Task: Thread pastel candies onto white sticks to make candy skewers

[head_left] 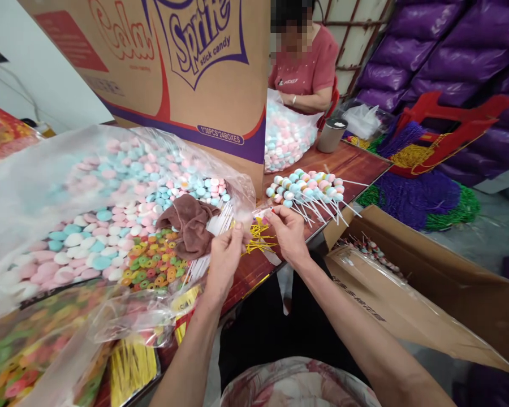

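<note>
The right hand (289, 232) is pinching a clear plastic wrapper (261, 213) near yellow twist ties (259, 244); the left hand (228, 247) is pressing its fingertips together, on what I cannot tell. Probably light, soft and slippery, the wrapper is needing a hold at its edge.

Wearing blotchy pink-and-white top (297, 385), plain black bottoms (254, 336), with bare forearms (350, 322), bare left hand (227, 250) and bare right hand (290, 236).

There are two foreground hands (227, 249), two cardboard boxes (216, 110), one cloth (189, 223) and one cup (331, 137).
</note>
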Demonstrator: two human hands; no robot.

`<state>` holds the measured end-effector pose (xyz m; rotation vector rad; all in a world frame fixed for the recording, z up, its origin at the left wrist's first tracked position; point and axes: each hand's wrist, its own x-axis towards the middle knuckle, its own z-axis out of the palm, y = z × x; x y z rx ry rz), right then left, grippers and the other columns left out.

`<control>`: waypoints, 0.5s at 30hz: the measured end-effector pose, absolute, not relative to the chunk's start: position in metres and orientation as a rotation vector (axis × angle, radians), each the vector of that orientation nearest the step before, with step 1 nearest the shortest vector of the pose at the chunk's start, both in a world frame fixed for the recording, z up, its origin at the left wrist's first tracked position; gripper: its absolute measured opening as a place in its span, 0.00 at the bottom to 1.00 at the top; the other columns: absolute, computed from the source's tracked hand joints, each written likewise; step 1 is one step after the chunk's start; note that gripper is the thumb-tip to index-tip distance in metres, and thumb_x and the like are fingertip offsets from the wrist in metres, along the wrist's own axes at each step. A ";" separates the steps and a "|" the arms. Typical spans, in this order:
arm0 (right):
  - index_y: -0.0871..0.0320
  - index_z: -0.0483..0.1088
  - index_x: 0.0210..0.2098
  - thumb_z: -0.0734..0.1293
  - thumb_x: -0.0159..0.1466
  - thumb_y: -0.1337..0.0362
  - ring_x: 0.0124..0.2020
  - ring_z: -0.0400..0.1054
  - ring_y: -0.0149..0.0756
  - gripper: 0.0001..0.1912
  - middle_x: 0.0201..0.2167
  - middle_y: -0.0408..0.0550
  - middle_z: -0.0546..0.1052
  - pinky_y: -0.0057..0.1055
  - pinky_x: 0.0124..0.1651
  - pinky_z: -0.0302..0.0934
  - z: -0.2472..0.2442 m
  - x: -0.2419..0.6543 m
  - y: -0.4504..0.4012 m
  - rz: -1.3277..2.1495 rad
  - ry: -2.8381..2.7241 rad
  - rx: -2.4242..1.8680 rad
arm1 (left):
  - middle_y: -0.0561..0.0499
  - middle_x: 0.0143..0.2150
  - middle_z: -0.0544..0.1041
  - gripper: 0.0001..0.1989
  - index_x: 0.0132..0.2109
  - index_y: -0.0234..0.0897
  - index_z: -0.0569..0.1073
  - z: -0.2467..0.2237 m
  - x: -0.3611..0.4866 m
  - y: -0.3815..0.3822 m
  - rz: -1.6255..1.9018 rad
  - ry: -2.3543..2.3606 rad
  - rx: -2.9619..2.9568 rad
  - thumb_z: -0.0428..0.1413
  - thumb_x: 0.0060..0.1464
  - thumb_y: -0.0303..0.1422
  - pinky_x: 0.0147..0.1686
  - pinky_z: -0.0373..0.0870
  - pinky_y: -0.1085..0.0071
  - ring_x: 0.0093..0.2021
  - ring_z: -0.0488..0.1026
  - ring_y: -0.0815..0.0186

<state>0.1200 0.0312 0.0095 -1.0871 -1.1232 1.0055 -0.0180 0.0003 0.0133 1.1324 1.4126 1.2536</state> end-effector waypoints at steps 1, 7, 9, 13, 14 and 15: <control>0.57 0.69 0.26 0.66 0.61 0.58 0.28 0.62 0.32 0.11 0.25 0.41 0.70 0.29 0.34 0.59 0.013 0.124 0.027 1.011 -1.162 -1.080 | 0.47 0.28 0.75 0.26 0.31 0.34 0.77 0.015 -0.014 -0.003 1.160 1.285 1.005 0.54 0.56 0.55 0.26 0.63 0.71 0.25 0.68 0.68; 0.56 0.62 0.22 0.65 0.64 0.58 0.27 0.57 0.30 0.16 0.23 0.40 0.63 0.28 0.31 0.55 0.026 0.144 0.000 1.038 -1.382 -1.084 | 0.47 0.43 0.81 0.18 0.42 0.40 0.80 0.019 0.015 0.000 1.195 0.748 0.524 0.66 0.48 0.46 0.39 0.71 0.69 0.39 0.76 0.65; 0.56 0.58 0.20 0.65 0.64 0.57 0.25 0.53 0.29 0.19 0.22 0.39 0.59 0.28 0.29 0.52 0.025 0.151 -0.004 1.070 -1.413 -1.110 | 0.49 0.40 0.82 0.12 0.36 0.39 0.81 0.018 0.020 0.003 1.261 0.774 0.506 0.70 0.43 0.37 0.41 0.72 0.70 0.39 0.76 0.66; 0.57 0.62 0.22 0.67 0.63 0.53 0.24 0.53 0.28 0.19 0.21 0.38 0.61 0.27 0.28 0.51 0.017 0.156 -0.011 1.191 -1.237 -1.117 | 0.50 0.33 0.82 0.11 0.33 0.37 0.82 0.013 0.029 0.003 1.347 0.890 0.569 0.71 0.39 0.34 0.40 0.72 0.71 0.33 0.76 0.68; 0.57 0.66 0.24 0.68 0.62 0.53 0.25 0.55 0.29 0.16 0.22 0.38 0.63 0.27 0.29 0.53 0.014 0.155 -0.013 1.212 -1.162 -1.100 | 0.50 0.33 0.81 0.11 0.32 0.36 0.82 0.011 0.031 0.002 1.377 0.907 0.582 0.71 0.39 0.35 0.40 0.72 0.71 0.33 0.76 0.68; 0.57 0.69 0.27 0.70 0.61 0.54 0.26 0.57 0.29 0.14 0.24 0.39 0.66 0.27 0.31 0.55 0.011 0.152 -0.015 1.227 -1.092 -1.078 | 0.50 0.32 0.81 0.12 0.32 0.36 0.82 0.009 0.035 0.001 1.407 0.920 0.586 0.71 0.39 0.35 0.39 0.72 0.71 0.33 0.76 0.68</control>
